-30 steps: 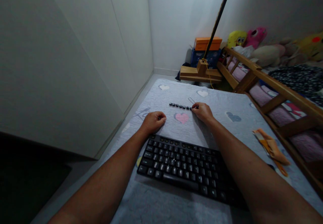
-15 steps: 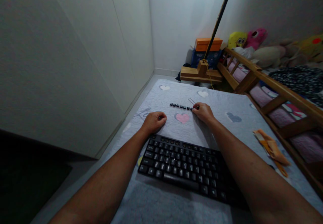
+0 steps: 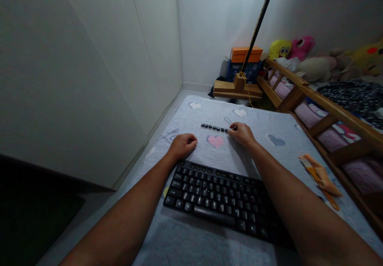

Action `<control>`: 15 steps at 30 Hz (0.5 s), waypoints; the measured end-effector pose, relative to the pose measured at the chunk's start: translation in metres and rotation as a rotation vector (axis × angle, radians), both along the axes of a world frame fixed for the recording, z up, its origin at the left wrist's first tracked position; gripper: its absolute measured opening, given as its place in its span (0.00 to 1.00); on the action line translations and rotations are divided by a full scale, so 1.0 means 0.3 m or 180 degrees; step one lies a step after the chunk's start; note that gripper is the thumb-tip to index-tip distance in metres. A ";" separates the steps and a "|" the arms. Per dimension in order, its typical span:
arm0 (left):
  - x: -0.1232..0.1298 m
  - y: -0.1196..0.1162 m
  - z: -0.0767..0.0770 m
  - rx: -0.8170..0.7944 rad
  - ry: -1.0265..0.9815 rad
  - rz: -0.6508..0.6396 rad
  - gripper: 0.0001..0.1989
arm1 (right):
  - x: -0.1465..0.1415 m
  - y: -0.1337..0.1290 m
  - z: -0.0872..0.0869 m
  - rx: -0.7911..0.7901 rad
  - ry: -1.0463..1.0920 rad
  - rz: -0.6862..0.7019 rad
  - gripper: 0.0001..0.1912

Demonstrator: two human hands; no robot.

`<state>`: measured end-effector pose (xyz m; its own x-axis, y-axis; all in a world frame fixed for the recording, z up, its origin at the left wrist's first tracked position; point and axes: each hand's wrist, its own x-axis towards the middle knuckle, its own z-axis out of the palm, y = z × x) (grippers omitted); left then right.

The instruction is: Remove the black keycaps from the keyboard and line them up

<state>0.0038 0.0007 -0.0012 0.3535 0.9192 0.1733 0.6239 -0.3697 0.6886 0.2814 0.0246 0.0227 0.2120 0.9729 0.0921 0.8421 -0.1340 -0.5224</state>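
Observation:
A row of several small black keycaps (image 3: 214, 128) lies on the patterned bed sheet (image 3: 206, 154). At the row's right end is my right hand (image 3: 243, 134), its thumb and fingers pinched together and touching the last keycap. A thin wire keycap puller (image 3: 228, 120) sticks out from these fingers, its loop pointing up and left. My left hand (image 3: 183, 146) rests on the sheet left of a pink heart print, its fingers curled closed. Something dark shows between its thumb and fingers, too small to name. Below both hands lies a black keyboard (image 3: 215, 198), partly covered by my right forearm.
On the right lie an orange cloth (image 3: 326, 176) and an orange-handled brush (image 3: 314, 174). A wooden bed rail (image 3: 326, 98) runs along that side, with plush toys (image 3: 303, 48) behind. At the far end stands a wooden stand (image 3: 237, 88) with a black pole. White cabinets (image 3: 119, 78) line the left.
My right hand has shifted very slightly right along with the wire puller, by the row's end. The left hand stays put. The view has tilted a little.

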 end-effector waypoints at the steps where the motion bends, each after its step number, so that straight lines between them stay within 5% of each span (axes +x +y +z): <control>1: 0.000 -0.001 0.001 -0.0006 -0.0009 -0.0002 0.10 | 0.003 -0.005 0.012 0.0044 0.0070 -0.0008 0.09; 7: 0.003 -0.007 0.009 -0.0049 -0.0035 -0.0003 0.10 | 0.033 -0.105 0.112 0.0314 0.0762 -0.0058 0.13; 15: 0.001 -0.004 0.005 0.0017 0.0042 -0.0024 0.11 | 0.030 -0.421 0.193 0.0516 0.1784 0.0266 0.18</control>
<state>0.0042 -0.0006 0.0002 0.3628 0.9156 0.1734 0.6300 -0.3781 0.6784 0.2904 -0.1016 0.0807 0.1943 0.9713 0.1371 0.4360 0.0396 -0.8991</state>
